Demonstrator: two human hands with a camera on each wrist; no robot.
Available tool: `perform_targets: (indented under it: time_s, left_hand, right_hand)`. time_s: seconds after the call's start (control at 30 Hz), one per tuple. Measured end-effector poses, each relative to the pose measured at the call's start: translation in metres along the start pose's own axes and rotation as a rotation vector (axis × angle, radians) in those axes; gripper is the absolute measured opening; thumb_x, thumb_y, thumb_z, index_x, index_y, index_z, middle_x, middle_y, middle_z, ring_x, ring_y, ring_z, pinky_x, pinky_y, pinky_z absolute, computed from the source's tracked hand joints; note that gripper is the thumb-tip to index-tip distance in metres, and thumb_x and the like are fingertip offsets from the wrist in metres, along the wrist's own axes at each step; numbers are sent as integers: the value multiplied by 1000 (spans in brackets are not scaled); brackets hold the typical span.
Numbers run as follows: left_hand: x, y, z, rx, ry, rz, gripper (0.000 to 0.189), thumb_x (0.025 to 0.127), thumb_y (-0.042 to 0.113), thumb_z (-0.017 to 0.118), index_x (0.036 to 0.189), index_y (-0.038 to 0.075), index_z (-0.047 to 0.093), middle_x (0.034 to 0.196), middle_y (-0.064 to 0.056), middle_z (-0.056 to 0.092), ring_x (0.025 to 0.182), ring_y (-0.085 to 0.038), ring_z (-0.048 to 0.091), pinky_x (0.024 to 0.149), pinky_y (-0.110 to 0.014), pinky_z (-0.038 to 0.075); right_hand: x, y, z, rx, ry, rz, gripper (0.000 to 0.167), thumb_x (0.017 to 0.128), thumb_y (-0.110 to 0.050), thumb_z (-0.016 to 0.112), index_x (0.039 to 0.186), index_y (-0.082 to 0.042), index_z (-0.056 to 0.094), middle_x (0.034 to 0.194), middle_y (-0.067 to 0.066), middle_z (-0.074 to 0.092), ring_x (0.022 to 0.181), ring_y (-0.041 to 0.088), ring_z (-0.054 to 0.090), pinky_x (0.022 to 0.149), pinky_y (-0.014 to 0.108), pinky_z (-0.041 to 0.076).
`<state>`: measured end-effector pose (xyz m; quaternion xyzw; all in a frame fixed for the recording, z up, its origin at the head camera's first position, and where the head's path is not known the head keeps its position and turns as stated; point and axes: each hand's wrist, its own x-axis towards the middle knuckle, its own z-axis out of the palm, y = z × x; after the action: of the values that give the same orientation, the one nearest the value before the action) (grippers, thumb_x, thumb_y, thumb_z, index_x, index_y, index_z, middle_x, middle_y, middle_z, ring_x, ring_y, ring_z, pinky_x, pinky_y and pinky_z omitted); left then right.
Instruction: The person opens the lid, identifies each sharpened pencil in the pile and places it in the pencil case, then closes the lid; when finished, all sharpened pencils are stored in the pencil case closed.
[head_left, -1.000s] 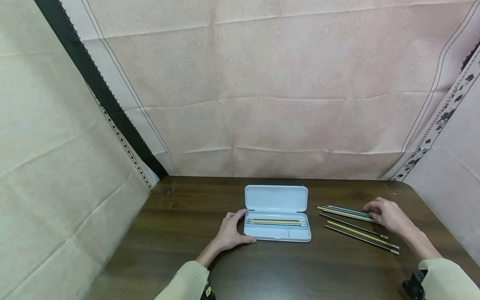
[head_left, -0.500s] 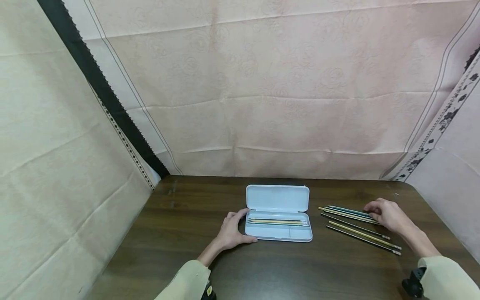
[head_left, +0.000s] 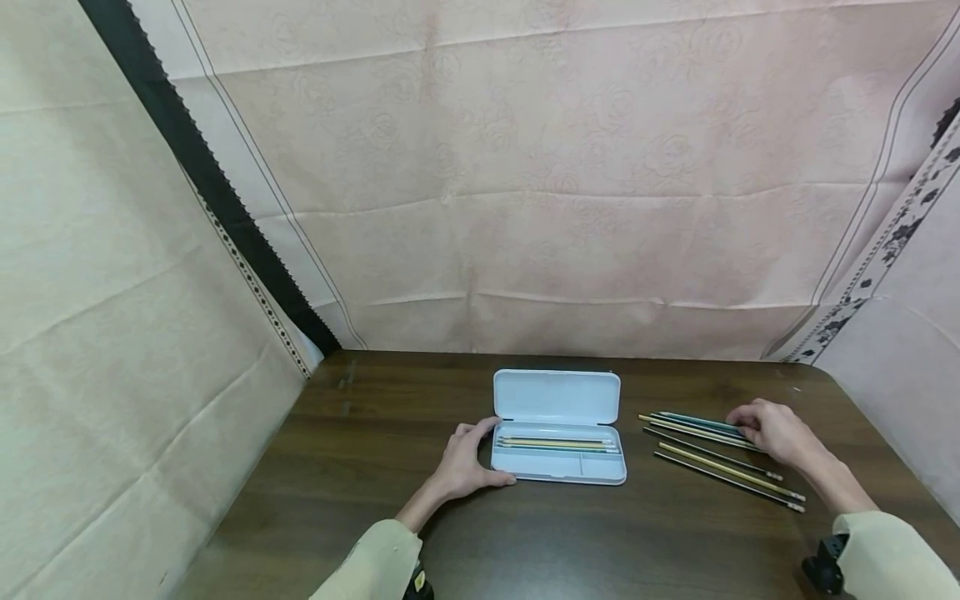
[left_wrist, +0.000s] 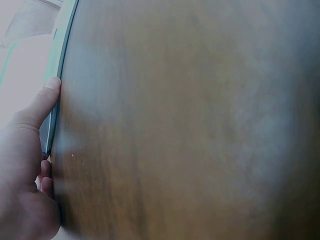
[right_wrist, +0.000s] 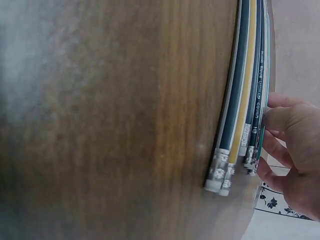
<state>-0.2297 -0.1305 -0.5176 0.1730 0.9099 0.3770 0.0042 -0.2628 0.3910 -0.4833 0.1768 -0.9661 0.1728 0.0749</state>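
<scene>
A light blue pencil case (head_left: 536, 468) lies open on the table with its lid tipped back. Several pencils (head_left: 555, 444) are inside it. My left hand (head_left: 467, 467) holds the case by its left end, thumb at the front edge and fingers at the back corner. To the right, several pencils lie loosely side by side, among them a yellow one (head_left: 732, 472) and a black one (head_left: 723, 479) nearest me. My right hand (head_left: 772, 433) pinches a teal pencil (head_left: 697, 420) at the far side of this group, near its eraser end. In the right wrist view, thumb and fingers (right_wrist: 277, 120) meet at the outermost pencils.
The brown wooden table (head_left: 570, 542) ends at a pale cloth backdrop (head_left: 555, 208) behind the case. More cloth hangs on the left (head_left: 135, 333) and the right (head_left: 900, 375). A small divider (head_left: 581, 459) stands in the case's front part.
The head view has shifted very slightly. Both hands keep nearly the same pose, the right one a touch further left along the pencils.
</scene>
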Motion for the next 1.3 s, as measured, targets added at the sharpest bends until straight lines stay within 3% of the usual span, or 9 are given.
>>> perform_targets:
  time_s: [0.43,1.1,1.3]
  left_hand:
    - [0,0,1,0,-1,1,93,70,47,90,148,20,46,131,-13,48,120,-32,41,90,-52,42]
    - [0,-4,2,16,7,0,93,70,47,90,148,20,46,130,-14,48,120,-32,42,90,-52,42]
    - [0,-2,2,11,3,-1,93,71,47,90,148,19,46,131,-14,48,120,-32,42,90,-53,42]
  right_hand:
    - [-2,1,2,-11,24,-2,22,83,9,67,91,-10,74,78,-2,56,71,18,48,58,40,39]
    - [-13,-17,-2,-18,68,-68,20,82,7,73,90,-11,74,84,-2,63,75,21,60,61,44,47]
    - [-18,-25,-1,-36,129,-122,24,78,9,76,92,-11,74,84,-4,62,75,18,60,61,40,48]
